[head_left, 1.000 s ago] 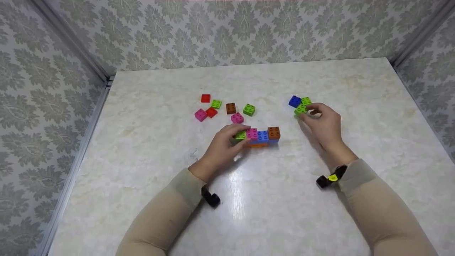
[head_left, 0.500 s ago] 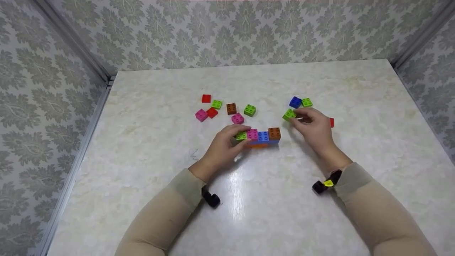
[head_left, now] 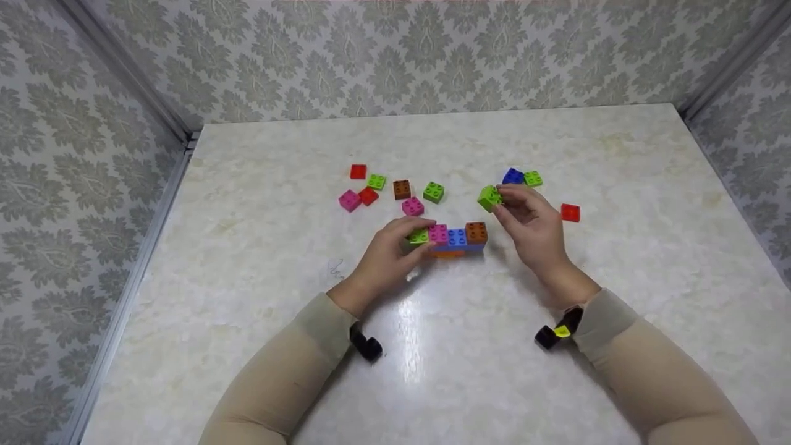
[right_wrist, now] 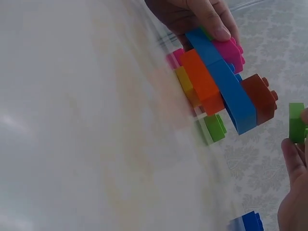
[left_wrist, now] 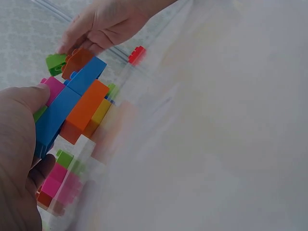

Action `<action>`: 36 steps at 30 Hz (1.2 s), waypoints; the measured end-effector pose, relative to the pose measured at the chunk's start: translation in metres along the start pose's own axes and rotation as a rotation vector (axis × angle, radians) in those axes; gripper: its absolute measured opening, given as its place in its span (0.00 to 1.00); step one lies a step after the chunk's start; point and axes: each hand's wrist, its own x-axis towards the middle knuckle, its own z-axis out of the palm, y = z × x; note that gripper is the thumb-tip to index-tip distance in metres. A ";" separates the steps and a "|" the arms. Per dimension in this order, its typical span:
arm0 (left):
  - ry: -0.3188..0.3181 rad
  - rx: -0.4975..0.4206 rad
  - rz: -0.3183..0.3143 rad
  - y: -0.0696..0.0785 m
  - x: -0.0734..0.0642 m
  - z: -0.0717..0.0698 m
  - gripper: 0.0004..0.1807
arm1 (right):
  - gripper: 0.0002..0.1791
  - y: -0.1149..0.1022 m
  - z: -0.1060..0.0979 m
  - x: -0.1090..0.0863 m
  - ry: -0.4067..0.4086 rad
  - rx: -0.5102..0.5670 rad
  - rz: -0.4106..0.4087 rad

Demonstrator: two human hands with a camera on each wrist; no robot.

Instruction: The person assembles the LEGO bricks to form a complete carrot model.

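In the head view, my left hand (head_left: 386, 256) grips the left end of a toy building-brick structure (head_left: 457, 237). Green, pink, light blue and brown bricks line its top. In the left wrist view, blue bricks (left_wrist: 57, 118) form a layer over an orange brick (left_wrist: 86, 109), with a yellow brick (left_wrist: 97, 117) lower down. To the right, my right hand (head_left: 536, 232) pinches a green brick (head_left: 489, 198) between thumb and fingers. That brick is held apart from the structure, beyond its brown brick (head_left: 476, 232). My left fingers partly cover the structure's green end.
Behind the structure lie a green brick (head_left: 434, 192), a brown brick (head_left: 401, 189) and a pink brick (head_left: 413, 206). Several more are farther left, including a red piece (head_left: 358, 172). A dark blue brick (head_left: 513, 177), another green brick (head_left: 532, 178) and a red brick (head_left: 570, 213) lie right.
My right hand has moved left with the green brick, away from the dark blue and green bricks. The red brick at right has come into sight. My left hand stays put.
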 end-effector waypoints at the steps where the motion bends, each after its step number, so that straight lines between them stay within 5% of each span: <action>1: -0.001 0.000 -0.001 0.000 0.000 0.000 0.24 | 0.19 -0.001 0.001 -0.001 -0.003 0.010 -0.011; 9: 0.004 -0.005 0.021 0.000 0.000 0.001 0.23 | 0.19 -0.007 0.010 -0.009 -0.097 0.029 -0.071; 26: 0.010 0.003 0.046 -0.001 0.000 0.000 0.23 | 0.23 -0.011 0.013 -0.014 -0.291 -0.141 -0.194; 36: 0.016 0.022 0.053 -0.001 0.000 0.001 0.22 | 0.21 -0.011 0.013 -0.015 -0.359 -0.207 -0.197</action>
